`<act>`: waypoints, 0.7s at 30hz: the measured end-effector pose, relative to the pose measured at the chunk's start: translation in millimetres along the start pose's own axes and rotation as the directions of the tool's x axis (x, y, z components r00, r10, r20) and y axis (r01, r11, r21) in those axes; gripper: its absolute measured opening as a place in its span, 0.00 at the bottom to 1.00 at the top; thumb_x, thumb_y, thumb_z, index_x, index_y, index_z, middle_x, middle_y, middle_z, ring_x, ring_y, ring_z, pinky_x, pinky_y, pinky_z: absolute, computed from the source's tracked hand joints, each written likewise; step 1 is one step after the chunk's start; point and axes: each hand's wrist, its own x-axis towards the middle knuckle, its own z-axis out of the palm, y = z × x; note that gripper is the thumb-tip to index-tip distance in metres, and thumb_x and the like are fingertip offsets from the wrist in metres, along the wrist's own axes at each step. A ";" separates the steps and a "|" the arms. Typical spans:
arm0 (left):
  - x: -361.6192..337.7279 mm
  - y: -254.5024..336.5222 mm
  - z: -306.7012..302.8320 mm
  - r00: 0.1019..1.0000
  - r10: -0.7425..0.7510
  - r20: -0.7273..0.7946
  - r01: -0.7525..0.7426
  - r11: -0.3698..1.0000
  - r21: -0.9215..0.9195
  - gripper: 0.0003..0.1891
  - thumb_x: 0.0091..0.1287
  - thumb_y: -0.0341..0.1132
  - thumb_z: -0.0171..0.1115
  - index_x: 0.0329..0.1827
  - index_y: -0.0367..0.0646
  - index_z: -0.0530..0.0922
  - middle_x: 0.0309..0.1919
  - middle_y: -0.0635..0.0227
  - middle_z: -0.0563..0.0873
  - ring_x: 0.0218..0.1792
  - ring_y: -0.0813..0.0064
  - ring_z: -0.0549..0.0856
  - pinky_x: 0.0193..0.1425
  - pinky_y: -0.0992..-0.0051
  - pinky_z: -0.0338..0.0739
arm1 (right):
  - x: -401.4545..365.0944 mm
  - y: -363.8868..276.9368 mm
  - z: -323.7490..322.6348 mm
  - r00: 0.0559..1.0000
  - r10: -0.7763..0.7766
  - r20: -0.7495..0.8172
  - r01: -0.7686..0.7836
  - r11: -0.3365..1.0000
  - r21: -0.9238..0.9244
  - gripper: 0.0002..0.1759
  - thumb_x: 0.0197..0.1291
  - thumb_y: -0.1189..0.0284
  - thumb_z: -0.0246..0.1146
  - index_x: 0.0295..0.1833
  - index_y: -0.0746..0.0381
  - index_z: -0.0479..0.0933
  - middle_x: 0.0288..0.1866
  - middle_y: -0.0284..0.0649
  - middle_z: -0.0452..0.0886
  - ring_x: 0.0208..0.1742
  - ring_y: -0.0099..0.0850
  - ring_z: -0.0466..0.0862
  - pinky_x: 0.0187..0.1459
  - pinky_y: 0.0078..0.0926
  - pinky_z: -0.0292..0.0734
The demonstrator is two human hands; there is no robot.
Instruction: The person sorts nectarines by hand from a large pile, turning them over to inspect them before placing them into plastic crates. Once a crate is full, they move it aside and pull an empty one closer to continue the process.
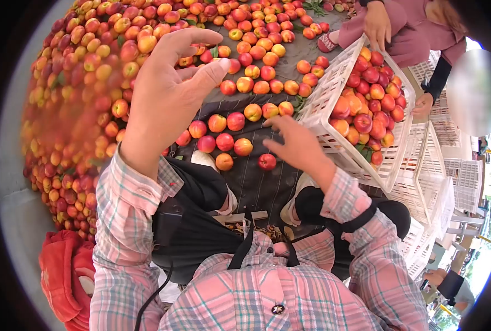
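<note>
**Both hands empty-looking over loose fruit; go gentle, one clean grip each**

Left hand (168, 91), upper left-centre of frame: thumb and fingers apart, curved, nothing seen between them. Camera angle hides part of the palm. Nearest to it: loose nectarines (198, 129) and the big pile (63, 187) along the left side.

Right hand (301, 144), centre-right: fingers spread, nothing visible in it. It's between a lone nectarine (267, 161) and the white crate (342, 157), right of centre. Crate holds a heap of nectarines (378, 129).

Handling notes, my read:
- Approach the loose ones on the dark sheet (256, 185) from above; they're spaced enough for fingers to get round. Pile is tighter, so work from its edge or it'll likely roll.
- Cup with finger pads, light pressure. Skin probably bruises; no nails.
- Anything set into the crate: lower it, don't drop. Heap is high, so seat each in a hollow.
- Another person's hand (377, 25) is at the crate's upper edge, a second one (423, 105) by its right side. Keep clear of both.
- Watch the sleeves near loose fruit.
</note>
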 end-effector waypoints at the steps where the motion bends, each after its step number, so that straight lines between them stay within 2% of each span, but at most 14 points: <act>1: 0.3 -1.7 -2.0 0.999 -0.001 -0.040 -0.001 1.000 -0.030 0.17 0.63 0.34 0.66 0.52 0.38 0.76 0.52 0.58 0.73 0.53 0.73 0.78 0.51 0.73 0.79 | 4.5 14.0 43.0 0.997 0.004 0.075 0.009 0.985 -0.171 0.27 0.48 0.63 0.70 0.54 0.55 0.72 0.46 0.43 0.74 0.50 0.41 0.79 0.48 0.38 0.77; 4: -1.2 -8.0 -12.0 0.993 0.001 -0.115 0.006 0.998 0.064 0.16 0.61 0.34 0.66 0.50 0.39 0.78 0.48 0.61 0.75 0.50 0.73 0.79 0.51 0.73 0.79 | -1.8 58.4 141.4 0.929 0.320 0.186 -0.198 0.853 -0.482 0.30 0.44 0.65 0.72 0.56 0.53 0.71 0.54 0.45 0.67 0.56 0.47 0.73 0.48 0.49 0.75; 6: -3.8 -23.5 -16.7 0.987 -0.017 -0.162 0.023 0.999 0.034 0.16 0.60 0.35 0.66 0.49 0.40 0.79 0.47 0.62 0.77 0.47 0.72 0.80 0.50 0.73 0.79 | -17.0 83.9 173.7 0.913 0.360 0.190 -0.231 0.843 -0.487 0.30 0.43 0.67 0.72 0.56 0.51 0.71 0.54 0.46 0.66 0.54 0.49 0.74 0.48 0.47 0.76; 8: -7.2 -34.5 -24.0 0.988 -0.060 -0.146 0.087 0.978 0.189 0.17 0.59 0.37 0.66 0.50 0.41 0.79 0.49 0.61 0.78 0.48 0.71 0.79 0.48 0.73 0.79 | -22.3 95.7 184.6 0.915 0.387 0.116 -0.362 0.913 -0.188 0.31 0.42 0.68 0.72 0.55 0.50 0.71 0.55 0.47 0.65 0.52 0.47 0.77 0.49 0.44 0.76; 9: -7.8 -39.0 -26.2 0.982 -0.137 -0.132 0.152 0.982 0.114 0.19 0.59 0.40 0.66 0.51 0.41 0.78 0.51 0.57 0.77 0.52 0.68 0.78 0.51 0.70 0.77 | -14.9 95.9 184.4 0.893 0.449 0.033 -0.444 0.890 -0.102 0.29 0.44 0.69 0.71 0.55 0.54 0.70 0.49 0.46 0.71 0.38 0.38 0.82 0.38 0.35 0.80; 10: -9.1 -44.5 -28.6 0.980 -0.148 -0.134 0.163 0.980 0.115 0.19 0.59 0.40 0.66 0.51 0.41 0.78 0.51 0.57 0.77 0.52 0.68 0.78 0.51 0.70 0.77 | 4.2 92.5 176.9 0.798 0.591 0.115 -0.596 0.747 0.295 0.28 0.45 0.69 0.70 0.54 0.57 0.70 0.44 0.44 0.74 0.31 0.33 0.81 0.31 0.30 0.78; 11: -9.3 -49.9 -30.2 0.974 -0.191 -0.119 0.210 0.960 0.185 0.20 0.59 0.41 0.66 0.52 0.41 0.78 0.52 0.56 0.77 0.53 0.67 0.78 0.54 0.68 0.75 | 28.3 85.0 161.9 0.694 0.674 0.252 -0.651 0.439 0.619 0.27 0.47 0.68 0.70 0.54 0.59 0.69 0.40 0.41 0.77 0.24 0.28 0.79 0.25 0.25 0.77; 12: -8.2 -52.8 -31.9 0.968 -0.228 -0.107 0.248 0.935 0.253 0.21 0.59 0.42 0.66 0.52 0.42 0.77 0.52 0.54 0.77 0.54 0.65 0.77 0.56 0.66 0.74 | 47.0 60.0 138.0 0.784 0.598 0.165 -0.492 0.437 0.753 0.26 0.49 0.67 0.69 0.53 0.63 0.69 0.33 0.38 0.78 0.17 0.23 0.75 0.17 0.18 0.71; 14: -6.3 -59.6 -28.9 0.953 -0.286 -0.102 0.303 0.920 0.250 0.24 0.58 0.44 0.67 0.53 0.39 0.76 0.53 0.52 0.77 0.56 0.62 0.76 0.61 0.64 0.69 | 80.1 13.2 90.0 0.930 0.342 0.132 -0.287 0.456 0.843 0.26 0.58 0.62 0.64 0.58 0.62 0.68 0.42 0.39 0.78 0.29 0.24 0.80 0.24 0.20 0.75; 17: -3.6 -73.0 -24.9 0.920 -0.306 -0.247 0.363 0.903 0.232 0.23 0.63 0.45 0.64 0.56 0.42 0.74 0.46 0.63 0.79 0.48 0.75 0.78 0.46 0.73 0.75 | 112.2 -52.8 29.8 0.949 -0.196 0.246 -0.254 -0.017 0.967 0.29 0.64 0.53 0.58 0.62 0.61 0.68 0.52 0.40 0.77 0.48 0.29 0.79 0.44 0.28 0.78; 18: -0.5 -59.0 -25.5 0.866 -0.481 -0.135 0.481 0.876 -0.040 0.22 0.64 0.46 0.63 0.56 0.43 0.74 0.46 0.64 0.78 0.47 0.77 0.79 0.41 0.73 0.76 | 126.1 -49.9 34.6 0.948 -0.195 0.250 -0.258 -0.016 0.966 0.29 0.64 0.53 0.58 0.62 0.61 0.68 0.52 0.40 0.77 0.48 0.29 0.79 0.44 0.28 0.78; 19: 0.7 -50.4 -26.8 0.795 -0.606 0.022 0.584 0.756 -0.295 0.21 0.64 0.46 0.62 0.56 0.44 0.74 0.46 0.65 0.78 0.46 0.78 0.79 0.37 0.74 0.77 | 142.8 -42.0 44.9 0.963 -0.062 0.263 -0.236 0.281 0.930 0.32 0.62 0.50 0.58 0.63 0.61 0.68 0.54 0.42 0.76 0.52 0.32 0.78 0.49 0.32 0.76; 20: 0.5 -49.8 -29.2 0.795 -0.606 0.020 0.583 0.755 -0.299 0.21 0.64 0.46 0.62 0.56 0.44 0.74 0.46 0.65 0.78 0.46 0.78 0.79 0.37 0.74 0.77 | 158.7 -30.6 57.5 0.971 0.067 0.230 -0.228 0.553 0.801 0.35 0.60 0.47 0.59 0.64 0.61 0.68 0.57 0.45 0.75 0.56 0.35 0.76 0.54 0.36 0.74; 21: 0.9 -50.1 -32.7 0.824 -0.565 0.050 0.531 0.739 -0.415 0.20 0.65 0.45 0.61 0.55 0.45 0.74 0.46 0.66 0.78 0.45 0.78 0.79 0.34 0.75 0.78 | 176.3 -0.1 88.9 0.948 0.161 0.274 -0.284 0.816 0.503 0.37 0.58 0.46 0.61 0.65 0.61 0.67 0.59 0.47 0.73 0.58 0.40 0.75 0.56 0.38 0.73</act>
